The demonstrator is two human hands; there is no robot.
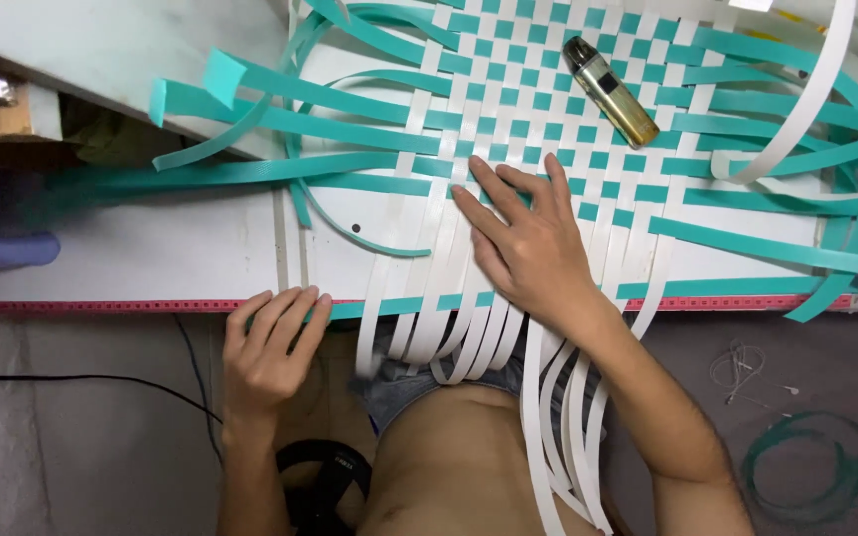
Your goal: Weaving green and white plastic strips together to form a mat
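White flat tabletop with a pink strip along its edge [151, 260] carries a checkered woven mat of teal and white plastic strips [548, 109], loose ends hanging off toward the person. Gold-and-black cylindrical device [610, 91] lies on the weave, likely as a weight. Right hand [528, 243] is pressed flat on the mat's near edge, fingers spread and extended, gripping nothing, looks like it pins the weave. Left hand [272, 342] curls over the table edge, fingertips on a teal plastic strip end [350, 310]; actual pinch can't be confirmed.
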